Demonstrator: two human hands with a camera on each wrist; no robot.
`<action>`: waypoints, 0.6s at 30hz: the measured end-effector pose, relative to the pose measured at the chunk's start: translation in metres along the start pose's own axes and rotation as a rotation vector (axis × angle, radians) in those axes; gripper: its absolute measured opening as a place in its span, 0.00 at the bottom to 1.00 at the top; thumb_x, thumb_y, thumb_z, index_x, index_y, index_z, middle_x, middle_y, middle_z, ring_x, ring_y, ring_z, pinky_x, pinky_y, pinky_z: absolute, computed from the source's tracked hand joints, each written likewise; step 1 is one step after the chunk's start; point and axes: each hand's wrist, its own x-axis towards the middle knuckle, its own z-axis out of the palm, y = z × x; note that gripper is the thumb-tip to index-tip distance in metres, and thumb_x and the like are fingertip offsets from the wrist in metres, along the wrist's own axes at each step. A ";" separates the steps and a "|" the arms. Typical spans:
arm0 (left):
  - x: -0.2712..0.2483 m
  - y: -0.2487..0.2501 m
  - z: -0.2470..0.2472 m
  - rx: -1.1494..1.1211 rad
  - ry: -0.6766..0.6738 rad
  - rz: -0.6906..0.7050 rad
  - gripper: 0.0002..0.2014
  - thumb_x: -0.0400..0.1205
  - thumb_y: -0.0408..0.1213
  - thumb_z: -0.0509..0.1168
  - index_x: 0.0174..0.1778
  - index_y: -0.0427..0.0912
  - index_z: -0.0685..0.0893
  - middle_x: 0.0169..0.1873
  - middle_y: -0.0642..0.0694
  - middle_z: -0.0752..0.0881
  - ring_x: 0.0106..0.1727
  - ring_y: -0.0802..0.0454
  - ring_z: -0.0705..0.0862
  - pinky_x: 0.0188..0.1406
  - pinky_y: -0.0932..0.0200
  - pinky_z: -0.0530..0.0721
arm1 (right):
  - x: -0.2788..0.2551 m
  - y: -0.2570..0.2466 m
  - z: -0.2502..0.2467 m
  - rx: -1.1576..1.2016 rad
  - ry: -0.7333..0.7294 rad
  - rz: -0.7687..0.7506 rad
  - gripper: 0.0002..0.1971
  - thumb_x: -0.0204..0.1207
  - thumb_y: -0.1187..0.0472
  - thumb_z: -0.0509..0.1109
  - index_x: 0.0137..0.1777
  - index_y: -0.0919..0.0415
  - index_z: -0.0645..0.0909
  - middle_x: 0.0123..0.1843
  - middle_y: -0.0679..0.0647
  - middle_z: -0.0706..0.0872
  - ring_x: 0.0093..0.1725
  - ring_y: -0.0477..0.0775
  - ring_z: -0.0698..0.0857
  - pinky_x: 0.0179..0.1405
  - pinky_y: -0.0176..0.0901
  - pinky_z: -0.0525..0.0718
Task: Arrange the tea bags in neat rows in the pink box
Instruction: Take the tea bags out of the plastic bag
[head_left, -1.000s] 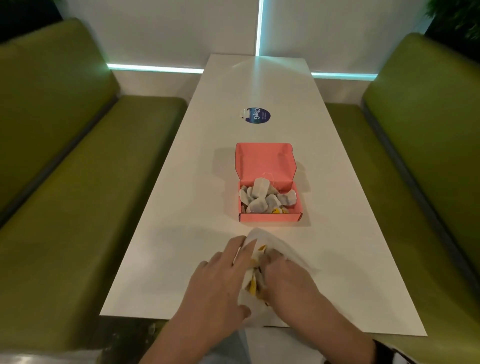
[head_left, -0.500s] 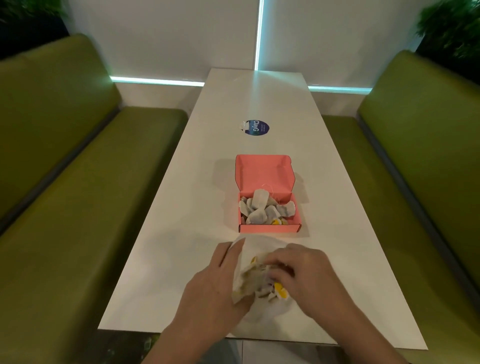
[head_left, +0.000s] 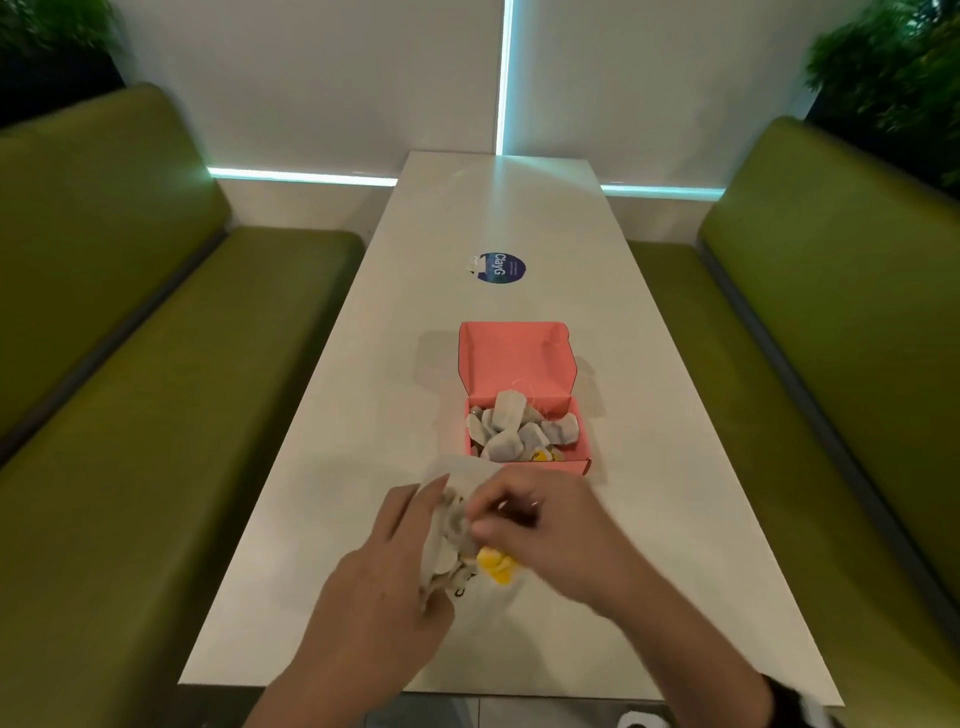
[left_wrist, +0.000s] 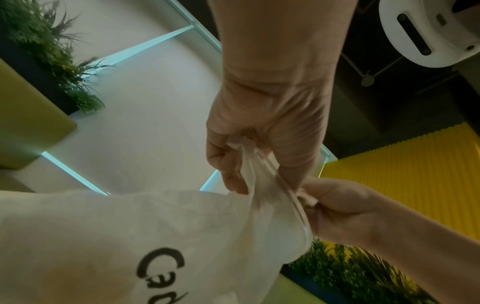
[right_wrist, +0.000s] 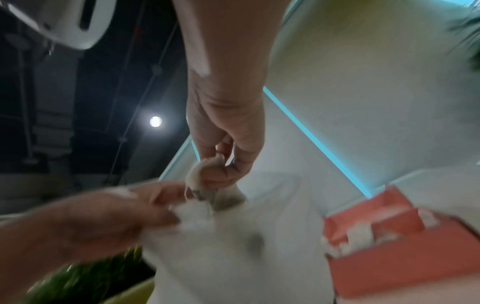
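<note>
The pink box (head_left: 519, 358) stands open mid-table, lid tilted back, with a loose heap of tea bags (head_left: 511, 428) inside; it also shows in the right wrist view (right_wrist: 394, 265). Just in front of it I hold a thin white bag (head_left: 441, 545) with black lettering (left_wrist: 130, 236). My left hand (head_left: 415, 525) grips the bag's rim (left_wrist: 239, 156). My right hand (head_left: 493, 519) pinches a tea bag (right_wrist: 226, 199) at the bag's mouth (right_wrist: 215, 172). Yellow tags (head_left: 496, 564) show under the right hand.
The long white table (head_left: 675, 519) runs away from me between two green benches (head_left: 130, 415) (head_left: 831, 364). A round blue sticker (head_left: 501, 268) lies beyond the box. A white wall closes the far end, with plants in both corners.
The white bag lay flat under both hands; now its mouth is gathered up in my left hand. My right hand has closed on a tea bag and risen toward the box.
</note>
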 end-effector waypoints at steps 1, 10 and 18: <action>0.000 -0.001 0.005 0.021 -0.009 0.034 0.40 0.71 0.34 0.69 0.75 0.60 0.56 0.66 0.62 0.66 0.26 0.55 0.77 0.21 0.71 0.73 | 0.007 0.008 0.014 -0.148 -0.069 0.020 0.08 0.72 0.73 0.69 0.46 0.61 0.86 0.42 0.50 0.87 0.42 0.45 0.83 0.42 0.24 0.77; 0.001 -0.011 0.027 0.246 0.155 0.157 0.46 0.40 0.33 0.83 0.59 0.42 0.80 0.49 0.49 0.86 0.15 0.53 0.58 0.08 0.76 0.52 | 0.012 0.052 0.065 -0.597 -0.170 0.131 0.09 0.77 0.69 0.62 0.54 0.71 0.80 0.54 0.69 0.83 0.55 0.67 0.83 0.46 0.45 0.75; 0.002 -0.016 0.015 0.021 0.092 -0.071 0.41 0.70 0.34 0.68 0.76 0.57 0.56 0.68 0.62 0.64 0.33 0.55 0.79 0.22 0.72 0.73 | 0.011 0.033 0.029 -0.400 0.047 0.044 0.09 0.73 0.65 0.69 0.50 0.58 0.88 0.48 0.53 0.86 0.47 0.49 0.82 0.45 0.27 0.73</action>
